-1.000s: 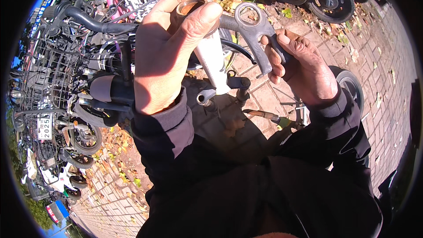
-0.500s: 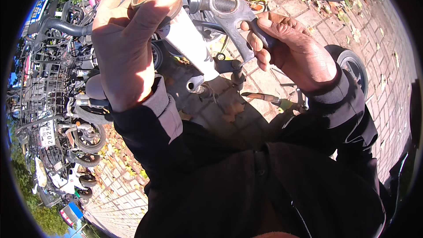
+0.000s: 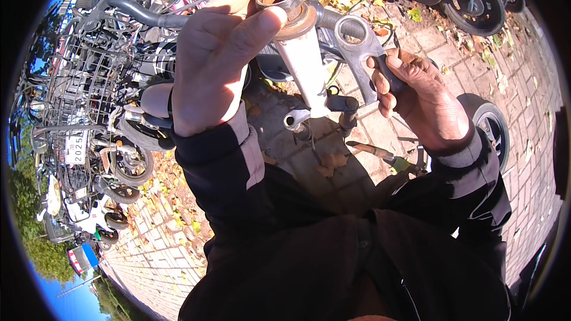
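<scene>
My left hand (image 3: 214, 71) has its thumb and fingers closed around a metal ring (image 3: 279, 0) with a rusty inside. The ring sits at the top of a white tube (image 3: 306, 71), above a rusty collar (image 3: 295, 25); whether it is loose or fixed there, I cannot tell. In my right hand (image 3: 431, 98) is a dark grey metal bracket (image 3: 364, 59) with a round eye at its upper end and two arms. Fingers and thumb pinch one arm. Below the tube, dark fork fittings (image 3: 297, 120) hang over the paving.
A black handlebar (image 3: 146, 18) reaches out at upper left. Parked bikes with wire baskets (image 3: 89, 95) crowd the left side. A small wheel (image 3: 491, 128) lies at the right. A stick-like tool (image 3: 375, 150) and fallen leaves (image 3: 333, 163) lie on the brick paving.
The whole view has shifted, so hands and parts sit farther right and lower. My left thumb covers less of the ring, and the rusty collar shows more. Both holds stay the same.
</scene>
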Motion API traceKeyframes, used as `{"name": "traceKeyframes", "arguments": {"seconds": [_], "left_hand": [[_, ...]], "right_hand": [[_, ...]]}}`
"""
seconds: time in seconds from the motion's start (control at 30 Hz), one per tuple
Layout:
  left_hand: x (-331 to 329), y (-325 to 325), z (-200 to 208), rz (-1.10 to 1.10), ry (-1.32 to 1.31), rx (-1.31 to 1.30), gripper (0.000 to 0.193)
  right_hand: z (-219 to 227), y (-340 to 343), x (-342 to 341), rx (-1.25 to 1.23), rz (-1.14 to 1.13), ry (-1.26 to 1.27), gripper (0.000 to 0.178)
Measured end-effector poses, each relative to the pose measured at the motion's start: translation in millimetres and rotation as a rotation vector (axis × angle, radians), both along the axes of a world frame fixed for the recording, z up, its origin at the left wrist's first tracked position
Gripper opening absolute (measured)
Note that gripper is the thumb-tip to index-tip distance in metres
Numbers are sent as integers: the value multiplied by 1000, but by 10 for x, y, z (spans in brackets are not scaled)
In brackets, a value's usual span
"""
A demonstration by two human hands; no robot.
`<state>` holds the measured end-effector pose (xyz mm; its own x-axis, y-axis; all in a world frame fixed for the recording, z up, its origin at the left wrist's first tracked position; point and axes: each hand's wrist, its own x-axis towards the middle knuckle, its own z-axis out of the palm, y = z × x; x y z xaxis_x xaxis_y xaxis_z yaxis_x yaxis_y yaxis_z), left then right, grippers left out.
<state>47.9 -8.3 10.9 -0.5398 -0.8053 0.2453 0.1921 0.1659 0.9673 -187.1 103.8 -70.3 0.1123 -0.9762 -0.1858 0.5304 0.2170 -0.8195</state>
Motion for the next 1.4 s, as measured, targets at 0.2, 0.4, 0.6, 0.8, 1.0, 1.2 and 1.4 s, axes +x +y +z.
{"name": "traceKeyframes", "arguments": {"seconds": [0.2, 0.4, 0.6, 0.8, 1.0, 1.2, 1.4], "left_hand": [[-237, 43, -5, 148, 76, 29, 42], [-230, 123, 72, 65, 42, 145, 37], [-207, 123, 11, 25, 65, 42, 47], [-268, 153, 131, 64, 70, 139, 32], [-356, 200, 7, 274, -18, 38, 13], [-299, 85, -93, 247, -28, -113, 29], [-55, 16, -77, 42, 53, -149, 50]], "right_hand": [[32, -9, 11, -61, 8, -5, 37], [96, 39, 33, -155, 25, -36, 28], [158, 63, 46, -170, 14, -59, 32], [210, 98, 31, -182, -12, -12, 39], [258, 78, 17, -197, -35, 18, 36], [298, 79, 53, -154, -3, 35, 37], [256, 65, 58, -195, -5, -10, 38]]}}
